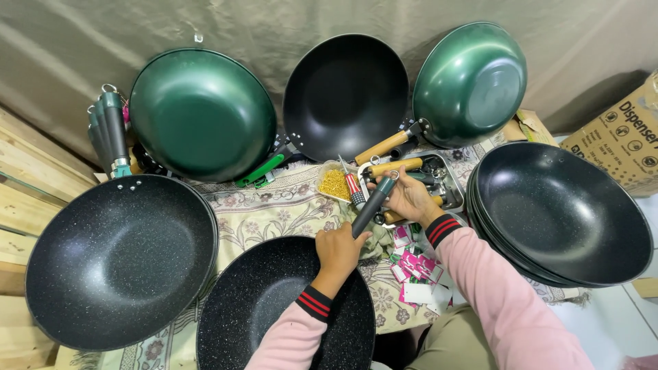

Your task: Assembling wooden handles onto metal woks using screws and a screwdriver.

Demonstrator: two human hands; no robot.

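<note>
Pink sleeves with striped cuffs reached forward from below. The left hand (pixel 337 250) gripped the rim of a black speckled pan (pixel 274 308) and the base of a dark handle (pixel 373 204) angled up and right. The right hand (pixel 410 197) closed around that handle's upper end, over a metal tray (pixel 452 188) of wooden handles. Pink and white labels (pixel 415 268) lay scattered on the floral cloth (pixel 274 209) between the arms. A brown cardboard box (pixel 627 137) stood at far right, beside stacked black pans (pixel 562 216).
</note>
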